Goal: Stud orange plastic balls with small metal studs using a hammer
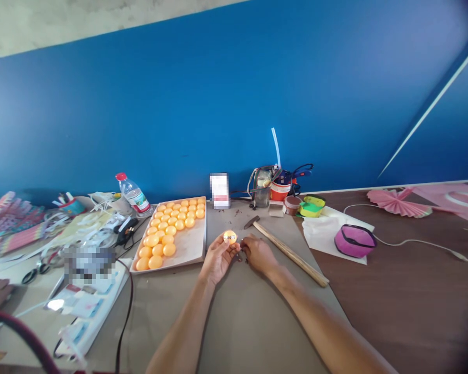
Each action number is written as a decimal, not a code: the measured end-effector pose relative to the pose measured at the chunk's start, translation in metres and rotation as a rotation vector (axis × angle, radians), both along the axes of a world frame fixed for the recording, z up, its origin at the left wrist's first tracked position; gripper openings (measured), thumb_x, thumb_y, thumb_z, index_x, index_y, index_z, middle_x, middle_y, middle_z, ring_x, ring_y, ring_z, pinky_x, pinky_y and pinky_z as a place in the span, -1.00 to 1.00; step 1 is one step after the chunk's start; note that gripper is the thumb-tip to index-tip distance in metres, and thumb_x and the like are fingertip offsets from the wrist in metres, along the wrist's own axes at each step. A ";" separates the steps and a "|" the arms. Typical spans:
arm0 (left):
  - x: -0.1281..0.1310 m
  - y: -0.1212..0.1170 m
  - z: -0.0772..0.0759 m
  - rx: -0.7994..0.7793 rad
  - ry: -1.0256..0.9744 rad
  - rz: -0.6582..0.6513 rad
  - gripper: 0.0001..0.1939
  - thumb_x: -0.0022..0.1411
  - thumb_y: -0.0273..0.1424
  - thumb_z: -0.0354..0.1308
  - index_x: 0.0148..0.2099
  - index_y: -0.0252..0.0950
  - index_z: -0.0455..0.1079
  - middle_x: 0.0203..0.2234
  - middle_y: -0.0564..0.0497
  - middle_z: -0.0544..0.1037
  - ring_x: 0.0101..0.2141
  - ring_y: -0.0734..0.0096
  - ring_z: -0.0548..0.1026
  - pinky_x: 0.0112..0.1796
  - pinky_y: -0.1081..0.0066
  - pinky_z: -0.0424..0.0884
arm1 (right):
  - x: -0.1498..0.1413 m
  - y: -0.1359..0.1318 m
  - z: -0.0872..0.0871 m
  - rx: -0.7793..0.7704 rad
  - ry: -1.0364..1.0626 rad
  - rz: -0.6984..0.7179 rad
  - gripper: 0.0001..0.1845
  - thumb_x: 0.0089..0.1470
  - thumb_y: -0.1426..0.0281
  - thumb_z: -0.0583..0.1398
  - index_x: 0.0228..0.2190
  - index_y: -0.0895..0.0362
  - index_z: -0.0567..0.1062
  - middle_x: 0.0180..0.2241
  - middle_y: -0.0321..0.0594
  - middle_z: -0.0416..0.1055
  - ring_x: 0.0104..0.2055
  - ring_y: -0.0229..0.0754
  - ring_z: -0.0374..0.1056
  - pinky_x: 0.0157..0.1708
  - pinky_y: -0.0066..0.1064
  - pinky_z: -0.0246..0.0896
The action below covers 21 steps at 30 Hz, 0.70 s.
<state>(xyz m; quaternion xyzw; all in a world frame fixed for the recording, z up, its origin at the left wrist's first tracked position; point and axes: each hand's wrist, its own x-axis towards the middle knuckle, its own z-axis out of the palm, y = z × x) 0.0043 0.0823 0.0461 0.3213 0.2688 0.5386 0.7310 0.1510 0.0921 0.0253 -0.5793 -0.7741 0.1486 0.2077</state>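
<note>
My left hand (218,258) is closed around an orange ping-pong ball (230,237) with dark marks on its upper face, held just above the grey mat. Close beside it, my right hand (260,254) has its fingers curled and pinched together; anything between them is too small to make out. Small dark bits (239,257) lie on the mat between the hands. To the right of my right hand rests a hammer (290,252) with a wooden handle, its head pointing away. On the left, a shallow white tray (191,241) carries many more orange balls in rows.
A plastic bottle (134,195), scissors (37,272) and a cluttered white board (101,306) are at left. Against the blue wall stand a pixelated upright card (219,191), a glass jar (262,189) and a red cup (280,191). A pink-and-black pouch (354,241) lies right.
</note>
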 end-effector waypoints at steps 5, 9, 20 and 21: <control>-0.001 0.000 -0.001 0.006 0.000 -0.009 -0.71 0.05 -0.41 0.20 -0.14 -0.35 0.35 -0.27 -0.06 0.48 -0.41 0.49 0.45 -0.29 0.44 0.35 | -0.002 0.001 -0.004 0.030 0.017 -0.072 -0.78 0.05 0.54 0.01 -0.30 0.17 0.42 -0.27 -0.14 0.39 -0.27 -0.23 0.32 -0.26 -0.49 0.04; 0.000 0.000 -0.001 0.001 0.007 -0.004 -0.70 0.05 -0.41 0.21 -0.13 -0.34 0.34 -0.27 -0.06 0.49 -0.41 0.49 0.45 -0.29 0.43 0.34 | -0.004 0.002 -0.006 0.027 -0.044 -0.076 -0.81 0.06 0.52 0.02 -0.36 0.18 0.43 -0.31 -0.12 0.39 -0.31 -0.23 0.33 -0.31 -0.47 0.03; -0.001 0.000 -0.002 -0.003 0.010 0.011 -0.70 0.04 -0.39 0.21 -0.14 -0.34 0.35 -0.27 -0.06 0.49 -0.41 0.49 0.46 -0.29 0.43 0.35 | -0.001 0.000 -0.004 0.032 0.073 -0.121 -0.85 0.08 0.48 0.02 -0.37 0.14 0.40 -0.32 -0.20 0.39 -0.32 -0.26 0.31 -0.35 -0.51 0.02; -0.001 0.000 -0.002 -0.001 0.008 0.010 -0.71 0.04 -0.39 0.21 -0.15 -0.33 0.35 -0.27 -0.06 0.49 -0.41 0.49 0.46 -0.29 0.43 0.35 | -0.001 -0.001 -0.004 0.035 0.063 -0.112 -0.85 0.07 0.48 0.03 -0.37 0.14 0.40 -0.32 -0.20 0.39 -0.31 -0.26 0.31 -0.33 -0.51 0.03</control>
